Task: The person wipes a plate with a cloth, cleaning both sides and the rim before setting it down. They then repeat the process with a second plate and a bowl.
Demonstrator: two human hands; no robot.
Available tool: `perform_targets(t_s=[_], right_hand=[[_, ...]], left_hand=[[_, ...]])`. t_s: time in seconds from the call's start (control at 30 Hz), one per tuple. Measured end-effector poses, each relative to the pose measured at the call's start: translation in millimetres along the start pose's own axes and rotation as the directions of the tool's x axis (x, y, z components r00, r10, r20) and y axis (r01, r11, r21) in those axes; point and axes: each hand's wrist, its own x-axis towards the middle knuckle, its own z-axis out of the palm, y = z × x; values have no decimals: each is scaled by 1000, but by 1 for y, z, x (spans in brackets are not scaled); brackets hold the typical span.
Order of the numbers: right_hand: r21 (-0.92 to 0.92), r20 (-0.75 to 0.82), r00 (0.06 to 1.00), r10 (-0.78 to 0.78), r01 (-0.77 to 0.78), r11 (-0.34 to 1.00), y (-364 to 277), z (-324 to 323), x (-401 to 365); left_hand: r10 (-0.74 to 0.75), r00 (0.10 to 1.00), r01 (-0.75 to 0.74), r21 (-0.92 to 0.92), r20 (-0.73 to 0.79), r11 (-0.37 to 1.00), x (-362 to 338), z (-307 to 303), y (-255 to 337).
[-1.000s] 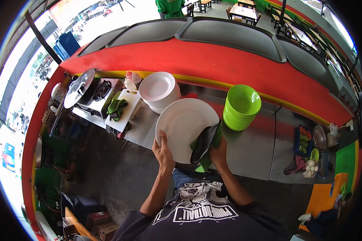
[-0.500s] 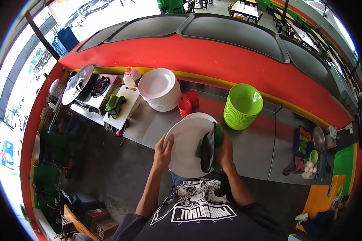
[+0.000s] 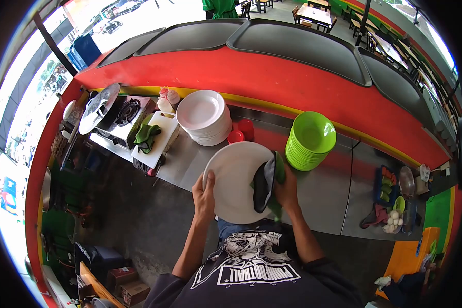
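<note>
A white plate (image 3: pixel 231 179) is held in front of my body, tilted, over the front edge of the steel counter. My left hand (image 3: pixel 204 197) grips its left rim, with the thumb on the upper face. On the right side, my right hand (image 3: pixel 287 191) is closed on a dark grey and green cloth (image 3: pixel 264 186), which lies folded against the plate's face and rim. The fingers of both hands beneath the plate are hidden. Just past the plate stand red cups (image 3: pixel 236 136), partly covered by it.
A stack of white plates (image 3: pixel 203 110) and a stack of green bowls (image 3: pixel 312 136) stand on the steel counter (image 3: pixel 318 195). To the left are a cutting board (image 3: pixel 161 136) with a green cloth (image 3: pixel 147 137) and a stove (image 3: pixel 127 115). Eggs (image 3: pixel 394 219) sit far right. Black trays (image 3: pixel 292 43) top the red wall.
The plate has shifted slightly left and up with both hands, covering more of the red cups. A second white rim seen behind it before no longer shows. The cloth has shifted slightly with my right hand.
</note>
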Motion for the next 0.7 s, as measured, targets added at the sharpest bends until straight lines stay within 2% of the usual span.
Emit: perform_targets(t_s=[0.07,0.17,0.23,0.27,0.33,0.43,0.5,0.53,0.57,0.6,0.63,0.7], right_hand=[[101,17,997,76,-77,992,7,6,-19],[156,104,981,163,-178,972,16,8,-40],[184,159,973,169,-198,963,23,0,-45],[182,76,988,137,-149,972,28,-4,-45],[164,-91,994,65,-50,985,38,-11,-42],[436,-237,972,7,100,894,51,-11,-41],[690,-113,992,49,43,722,68,-15,-38],[678,-131,987,96,18,735,0,-17,-28],[539,-128,992,1,69,840,-11,-21,-27],[386,-124,988,-95,136,912,-21,-24,-27],[434,-177,971,-161,224,872,-1,-18,-23],[614,-327,945,-4,215,760,23,1,-35]], left_hand=[[6,992,-23,-136,-128,990,3,2,-7],[-48,975,-9,-252,-217,968,6,-3,-17],[-69,978,11,-283,-196,959,9,-9,-24],[-80,980,22,-300,-182,954,10,-10,-26],[-190,979,161,-301,-71,940,9,-15,-17],[-324,944,330,-269,67,905,8,-16,-4],[-374,912,404,-227,166,886,5,-13,2],[-383,897,426,-203,222,882,1,-9,6],[-390,878,445,-177,277,878,-2,-6,8],[-364,863,425,-113,351,898,-5,-5,10],[-268,889,346,-161,371,924,-6,-4,8],[-72,916,186,-258,396,948,-8,1,-3]])
